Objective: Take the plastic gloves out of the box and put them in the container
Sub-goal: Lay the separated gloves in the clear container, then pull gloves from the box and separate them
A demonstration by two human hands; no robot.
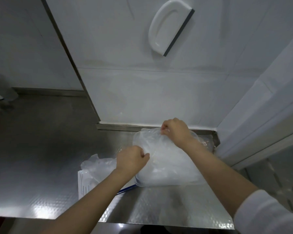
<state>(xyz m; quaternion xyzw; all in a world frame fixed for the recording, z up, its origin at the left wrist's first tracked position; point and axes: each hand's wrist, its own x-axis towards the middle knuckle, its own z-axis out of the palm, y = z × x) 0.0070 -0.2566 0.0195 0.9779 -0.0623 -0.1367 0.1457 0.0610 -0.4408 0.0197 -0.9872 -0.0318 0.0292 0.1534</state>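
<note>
The left hand [132,159] and right hand [175,130] clench plastic gloves [167,164] heaped in the container [142,184] at the worktop's [41,149] far right corner. The box [85,183] lies beside it, partly under the left forearm.

one left hand [131,158], one right hand [175,130], one container [137,179], one box [82,184], one wad of gloves [167,159], one squeegee [169,27]

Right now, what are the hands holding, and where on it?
Both hold the plastic gloves: the left hand grips the wad's left edge, and the right hand pinches its far edge.
</note>
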